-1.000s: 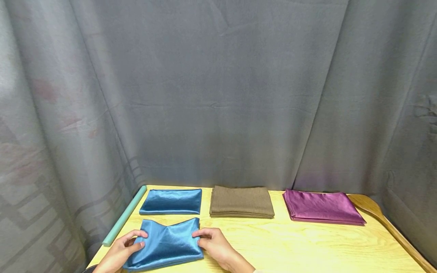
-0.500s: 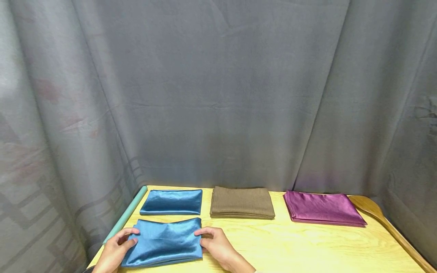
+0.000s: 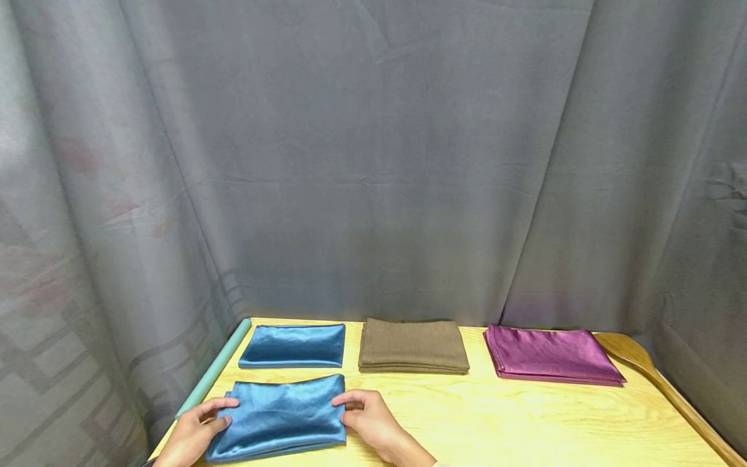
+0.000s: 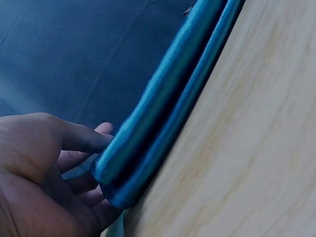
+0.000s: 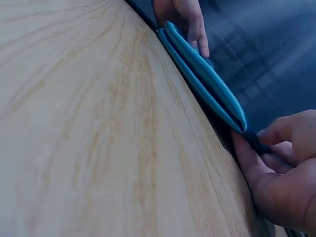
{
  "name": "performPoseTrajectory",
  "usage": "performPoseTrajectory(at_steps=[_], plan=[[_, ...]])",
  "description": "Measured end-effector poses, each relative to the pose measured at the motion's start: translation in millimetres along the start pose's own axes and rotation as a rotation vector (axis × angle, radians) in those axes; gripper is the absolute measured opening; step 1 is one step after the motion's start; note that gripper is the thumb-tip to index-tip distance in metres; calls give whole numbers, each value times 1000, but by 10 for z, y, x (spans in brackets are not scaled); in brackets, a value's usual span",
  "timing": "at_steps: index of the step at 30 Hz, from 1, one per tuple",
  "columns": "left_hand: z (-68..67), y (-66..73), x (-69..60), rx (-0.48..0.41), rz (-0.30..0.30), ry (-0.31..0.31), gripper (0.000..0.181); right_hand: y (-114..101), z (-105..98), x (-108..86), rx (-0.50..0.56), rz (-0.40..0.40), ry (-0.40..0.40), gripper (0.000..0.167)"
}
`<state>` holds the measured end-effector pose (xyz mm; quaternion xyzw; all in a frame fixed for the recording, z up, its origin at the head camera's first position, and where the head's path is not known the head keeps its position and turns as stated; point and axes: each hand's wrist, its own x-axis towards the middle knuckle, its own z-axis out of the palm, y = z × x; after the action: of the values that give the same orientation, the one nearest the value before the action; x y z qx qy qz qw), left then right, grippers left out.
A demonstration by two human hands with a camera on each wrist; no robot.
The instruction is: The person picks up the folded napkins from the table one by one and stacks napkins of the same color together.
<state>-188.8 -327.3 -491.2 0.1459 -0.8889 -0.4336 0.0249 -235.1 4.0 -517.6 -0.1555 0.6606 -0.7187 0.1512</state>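
Note:
A shiny blue folded cloth lies at the front left of the table, its back edge dipping slightly. My left hand pinches its left edge between thumb and fingers. At the opposite edge, my right hand pinches the right side. Seen low in the left wrist view, the cloth shows thick stacked folds, with the left hand at its corner. The right wrist view has the right hand at the near end of the cloth, its fingertips partly under it.
Behind it lies another blue folded cloth. A brown folded cloth and a purple one continue the row. A wooden spoon runs along the right edge of the table, a green rod along the left. Grey curtains surround it.
The left hand has shifted left with its edge of the blue cloth. The deep dip in the cloth's back edge has flattened out. The right hand has barely moved.

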Motion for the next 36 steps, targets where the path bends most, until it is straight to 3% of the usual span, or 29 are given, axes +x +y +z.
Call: performPoseTrajectory(at_steps=[7,16,21,25,30,36], plan=[[-47,21,-22,22,-1,7,32,-1,4,15,20,6,41,35],[-135,126,-79,-38,-5,-1,41,-120,-63,-2,25,-16,37,33],[-191,237,-67,-98,13,-42,45,-222,-139,35,27,-26,33,34],[-259,365,24,-115,63,-72,46,-354,-182,115,8,-43,42,35],[-326,523,226,-156,145,-98,47,-489,-218,279,-51,-77,82,35],[-363,607,483,-206,195,-136,48,-544,-225,515,-90,-112,104,34]])
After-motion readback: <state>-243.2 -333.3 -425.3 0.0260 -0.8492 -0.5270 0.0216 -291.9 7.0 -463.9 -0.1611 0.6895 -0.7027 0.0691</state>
